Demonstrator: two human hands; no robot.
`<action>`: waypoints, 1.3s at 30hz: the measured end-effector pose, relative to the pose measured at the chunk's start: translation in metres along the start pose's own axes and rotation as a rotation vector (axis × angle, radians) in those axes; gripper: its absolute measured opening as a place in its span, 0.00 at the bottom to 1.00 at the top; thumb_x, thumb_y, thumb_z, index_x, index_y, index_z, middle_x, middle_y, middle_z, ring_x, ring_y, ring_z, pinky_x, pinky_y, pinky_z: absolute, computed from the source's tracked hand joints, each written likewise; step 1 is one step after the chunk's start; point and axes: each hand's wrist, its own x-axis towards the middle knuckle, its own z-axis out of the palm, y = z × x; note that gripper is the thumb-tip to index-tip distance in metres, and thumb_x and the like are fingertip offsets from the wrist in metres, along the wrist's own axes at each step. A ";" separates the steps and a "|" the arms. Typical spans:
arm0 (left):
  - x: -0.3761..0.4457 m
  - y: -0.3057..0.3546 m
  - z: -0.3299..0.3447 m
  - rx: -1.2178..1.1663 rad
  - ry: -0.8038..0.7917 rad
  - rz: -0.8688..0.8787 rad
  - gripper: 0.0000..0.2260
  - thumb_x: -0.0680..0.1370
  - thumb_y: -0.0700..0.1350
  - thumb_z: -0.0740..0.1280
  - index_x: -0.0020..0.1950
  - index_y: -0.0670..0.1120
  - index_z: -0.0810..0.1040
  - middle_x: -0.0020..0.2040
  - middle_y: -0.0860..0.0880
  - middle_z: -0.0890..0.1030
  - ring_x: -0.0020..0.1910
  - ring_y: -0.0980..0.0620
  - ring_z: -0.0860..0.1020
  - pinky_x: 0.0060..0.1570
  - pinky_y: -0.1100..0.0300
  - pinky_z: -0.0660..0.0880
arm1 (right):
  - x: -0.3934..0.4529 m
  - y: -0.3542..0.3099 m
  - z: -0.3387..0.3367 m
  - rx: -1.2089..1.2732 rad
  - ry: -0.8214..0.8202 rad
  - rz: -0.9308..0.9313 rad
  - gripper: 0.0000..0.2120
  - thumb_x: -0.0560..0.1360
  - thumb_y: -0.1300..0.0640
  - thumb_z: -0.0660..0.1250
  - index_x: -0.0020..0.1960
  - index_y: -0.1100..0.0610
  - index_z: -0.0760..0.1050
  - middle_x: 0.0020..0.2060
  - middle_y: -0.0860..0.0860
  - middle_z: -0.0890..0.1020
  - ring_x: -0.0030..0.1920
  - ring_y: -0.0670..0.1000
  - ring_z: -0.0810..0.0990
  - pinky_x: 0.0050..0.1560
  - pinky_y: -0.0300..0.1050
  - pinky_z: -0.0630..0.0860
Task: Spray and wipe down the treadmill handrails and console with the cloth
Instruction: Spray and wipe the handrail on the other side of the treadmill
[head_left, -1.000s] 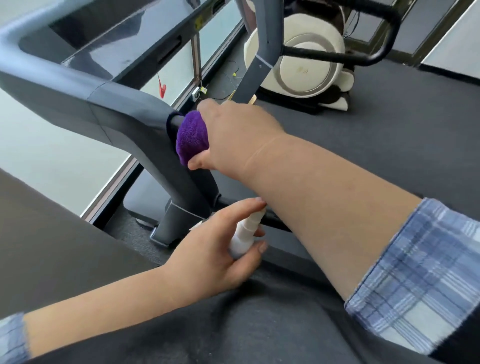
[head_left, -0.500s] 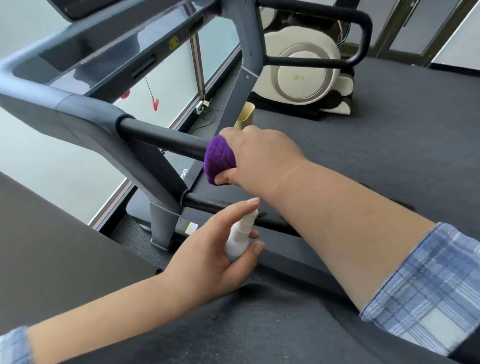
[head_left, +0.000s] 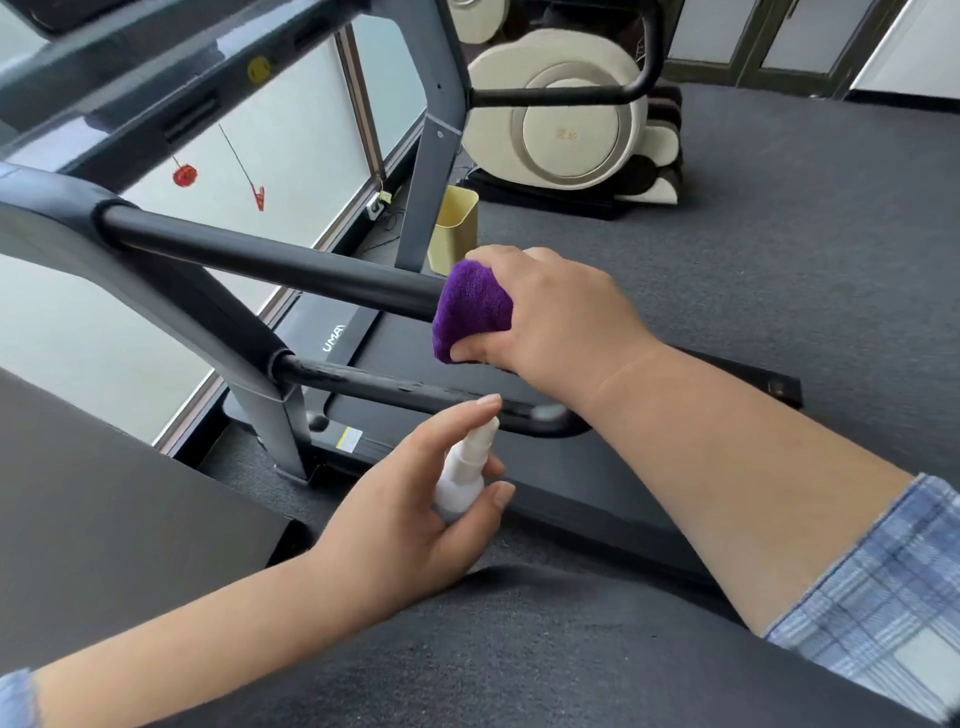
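— Hidden under the purple cloth (head_left: 470, 312) and right hand (head_left: 561, 317): the near end of the upper handrail (head_left: 270, 260).
— Spray bottle (head_left: 465, 470)? Lower body lost inside the left hand (head_left: 400, 519); nozzle opening too small to make out.
— Console (head_left: 130, 67): cut off by the top edge.
— Lettering on the treadmill deck (head_left: 332, 338): partly covered by the rail, unreadable.

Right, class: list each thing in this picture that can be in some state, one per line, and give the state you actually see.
Purple cloth: bunched, wrapped around the handrail, gripped by the right hand.
Right hand: closed on the cloth.
Upper handrail: black bar, bare left of the cloth.
Spray bottle: upright, nozzle up, held in the left hand.
Left hand: around the bottle, forefinger over the nozzle.
Yellow bin: upright on the floor, open top.
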 end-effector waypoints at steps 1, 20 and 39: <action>-0.002 0.002 0.004 0.009 -0.003 0.000 0.27 0.76 0.48 0.68 0.72 0.62 0.62 0.49 0.60 0.77 0.47 0.54 0.81 0.47 0.61 0.75 | -0.005 0.007 0.000 0.070 0.014 0.012 0.36 0.65 0.30 0.72 0.69 0.39 0.67 0.57 0.46 0.78 0.56 0.53 0.78 0.55 0.49 0.73; -0.033 0.022 0.017 0.282 0.012 -0.189 0.27 0.75 0.53 0.66 0.70 0.71 0.58 0.50 0.63 0.78 0.45 0.58 0.80 0.45 0.69 0.74 | -0.050 0.068 0.087 0.517 0.673 -0.058 0.37 0.69 0.36 0.73 0.71 0.54 0.69 0.65 0.55 0.76 0.63 0.52 0.76 0.60 0.46 0.74; -0.026 0.031 0.031 0.396 -0.097 -0.243 0.27 0.73 0.58 0.65 0.68 0.74 0.58 0.52 0.64 0.77 0.46 0.62 0.79 0.45 0.75 0.71 | -0.083 0.098 0.147 0.689 0.601 0.070 0.41 0.71 0.45 0.75 0.76 0.57 0.61 0.67 0.59 0.72 0.66 0.42 0.67 0.69 0.27 0.58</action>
